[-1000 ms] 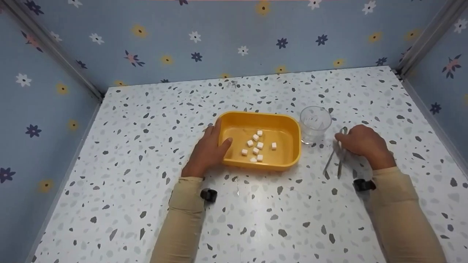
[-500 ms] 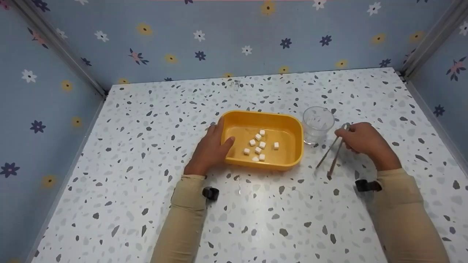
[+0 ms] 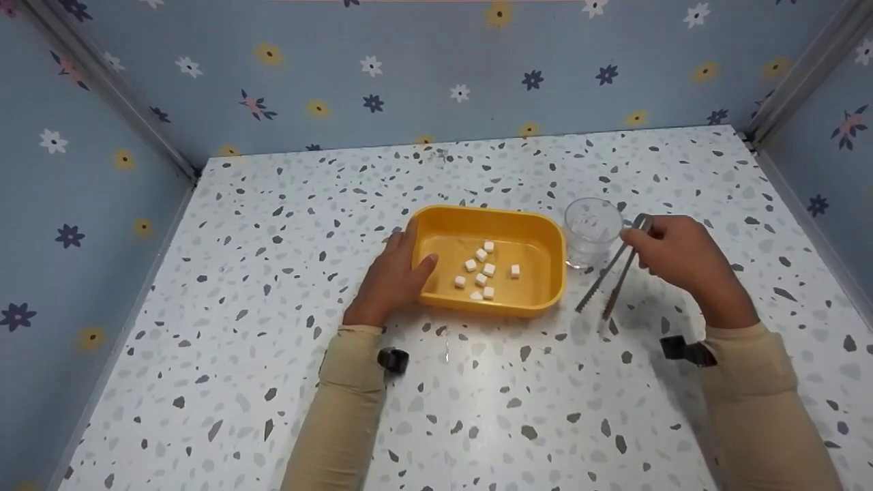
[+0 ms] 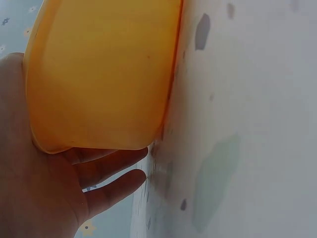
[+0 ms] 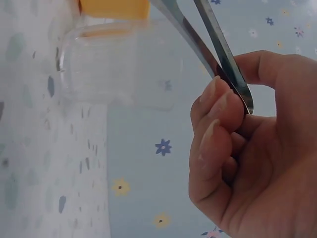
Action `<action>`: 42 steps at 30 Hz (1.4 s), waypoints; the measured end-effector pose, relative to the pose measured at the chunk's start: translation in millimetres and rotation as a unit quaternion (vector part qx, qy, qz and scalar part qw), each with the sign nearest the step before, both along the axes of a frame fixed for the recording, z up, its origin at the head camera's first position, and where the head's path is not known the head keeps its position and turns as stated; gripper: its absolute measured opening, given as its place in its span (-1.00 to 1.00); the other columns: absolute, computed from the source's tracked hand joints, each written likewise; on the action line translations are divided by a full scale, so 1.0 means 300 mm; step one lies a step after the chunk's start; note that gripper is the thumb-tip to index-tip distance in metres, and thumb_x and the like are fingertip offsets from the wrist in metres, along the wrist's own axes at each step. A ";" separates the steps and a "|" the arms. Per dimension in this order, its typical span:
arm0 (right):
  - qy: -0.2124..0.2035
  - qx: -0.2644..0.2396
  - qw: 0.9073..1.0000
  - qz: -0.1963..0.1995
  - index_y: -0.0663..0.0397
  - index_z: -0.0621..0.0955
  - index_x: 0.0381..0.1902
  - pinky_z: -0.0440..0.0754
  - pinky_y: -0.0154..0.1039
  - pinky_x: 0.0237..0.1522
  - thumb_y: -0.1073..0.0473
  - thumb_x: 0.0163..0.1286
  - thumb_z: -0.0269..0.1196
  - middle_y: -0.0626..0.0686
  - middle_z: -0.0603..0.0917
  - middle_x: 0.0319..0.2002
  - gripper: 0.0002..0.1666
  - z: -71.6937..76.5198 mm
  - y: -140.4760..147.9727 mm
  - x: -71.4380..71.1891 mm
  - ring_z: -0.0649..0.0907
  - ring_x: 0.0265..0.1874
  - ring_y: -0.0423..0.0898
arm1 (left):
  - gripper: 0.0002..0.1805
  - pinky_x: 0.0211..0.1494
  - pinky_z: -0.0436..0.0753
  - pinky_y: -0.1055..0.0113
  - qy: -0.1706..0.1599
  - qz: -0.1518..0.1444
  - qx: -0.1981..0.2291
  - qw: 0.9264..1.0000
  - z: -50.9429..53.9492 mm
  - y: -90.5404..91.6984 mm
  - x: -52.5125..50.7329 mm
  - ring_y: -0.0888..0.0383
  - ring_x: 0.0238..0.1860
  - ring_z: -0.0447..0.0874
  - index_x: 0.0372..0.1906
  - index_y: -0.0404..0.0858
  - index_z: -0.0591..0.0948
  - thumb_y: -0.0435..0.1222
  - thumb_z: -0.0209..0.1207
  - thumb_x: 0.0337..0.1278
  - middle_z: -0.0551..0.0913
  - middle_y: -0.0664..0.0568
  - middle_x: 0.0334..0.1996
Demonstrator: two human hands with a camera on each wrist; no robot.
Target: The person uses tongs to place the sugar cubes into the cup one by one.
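Note:
My left hand (image 3: 392,283) grips the left end of a yellow rectangular tub (image 3: 498,309), thumb over its rim and fingers along the outside. The left wrist view shows the tub's end wall (image 4: 104,74) close up. Inside the tub lie several small white cubes (image 3: 489,270), which look like sugar cubes. My right hand (image 3: 689,262) pinches metal tongs (image 3: 607,270) near their bent end. The tongs' serrated tips point down toward the front left, apart, with nothing between them. A clear glass (image 3: 592,235) stands between the tub and the right hand.
The speckled white tabletop (image 3: 518,395) extends around the tub and glass. A blue flowered wall (image 3: 409,61) closes off the back, with similar panels on both sides. Both wrists carry a black camera strap (image 3: 393,360).
The right hand has raised the tongs off the tabletop and shifted them slightly left and back, closer to the glass. The left hand, tub and cubes have stayed put.

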State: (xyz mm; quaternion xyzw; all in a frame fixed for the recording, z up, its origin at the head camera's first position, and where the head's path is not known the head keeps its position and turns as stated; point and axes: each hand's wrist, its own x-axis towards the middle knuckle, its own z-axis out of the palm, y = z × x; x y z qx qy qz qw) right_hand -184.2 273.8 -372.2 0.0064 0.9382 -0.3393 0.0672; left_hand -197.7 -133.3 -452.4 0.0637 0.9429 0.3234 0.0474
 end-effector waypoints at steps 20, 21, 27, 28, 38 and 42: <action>0.105 -0.045 0.993 -0.034 0.13 0.67 -0.32 0.57 -0.26 -0.45 -0.31 0.39 0.20 0.08 0.65 -0.47 -0.42 0.040 -0.043 0.044 0.62 -0.44 -0.02 | -0.15 0.33 0.43 0.03 0.000 -0.002 0.002 1.000 0.002 0.002 -0.002 -0.08 0.20 0.47 0.64 -0.10 -0.07 0.07 -0.02 0.43 0.21 -0.13 0.45; 0.109 -0.051 0.992 -0.037 0.13 0.69 -0.31 0.58 -0.29 -0.44 -0.30 0.39 0.21 0.08 0.66 -0.47 -0.43 0.041 -0.045 0.046 0.63 -0.43 -0.02 | -0.15 0.33 0.42 0.03 -0.001 -0.002 0.001 1.000 0.002 0.002 -0.002 -0.09 0.21 0.47 0.64 -0.09 -0.07 0.07 -0.02 0.43 0.20 -0.14 0.46; 0.142 -0.081 0.985 -0.047 0.14 0.71 -0.40 0.59 -0.37 -0.46 -0.20 0.39 0.27 0.07 0.66 -0.52 -0.50 0.048 -0.053 0.056 0.66 -0.50 -0.07 | -0.15 0.35 0.40 -0.02 -0.003 -0.002 0.000 1.000 -0.002 0.000 -0.003 -0.18 0.30 0.42 0.64 -0.05 -0.09 0.08 -0.03 0.44 0.14 -0.17 0.51; 0.147 -0.083 0.985 -0.047 0.14 0.71 -0.43 0.59 -0.37 -0.46 -0.19 0.39 0.28 0.06 0.66 -0.53 -0.50 0.049 -0.054 0.057 0.66 -0.52 -0.09 | -0.15 0.35 0.40 -0.02 -0.003 -0.001 0.001 1.000 -0.002 -0.001 -0.002 -0.17 0.30 0.43 0.64 -0.05 -0.09 0.09 -0.03 0.44 0.14 -0.16 0.50; 0.182 -0.092 0.978 -0.047 0.21 0.72 -0.46 0.56 -0.36 -0.51 -0.17 0.41 0.26 0.06 0.68 -0.54 -0.47 0.057 -0.073 0.078 0.65 -0.59 -0.12 | -0.16 0.36 0.39 -0.01 -0.003 0.000 0.005 1.000 0.001 -0.002 0.000 -0.16 0.31 0.41 0.64 -0.03 -0.09 0.09 -0.04 0.43 0.13 -0.15 0.52; 0.201 -0.092 0.975 -0.032 0.21 0.71 -0.44 0.55 -0.37 -0.53 -0.14 0.43 0.25 0.07 0.67 -0.55 -0.49 0.058 -0.083 0.083 0.63 -0.59 -0.12 | -0.15 0.39 0.35 -0.02 -0.005 0.001 0.006 1.000 0.003 -0.002 0.002 -0.19 0.36 0.35 0.64 -0.03 -0.09 0.10 -0.03 0.43 0.10 -0.15 0.54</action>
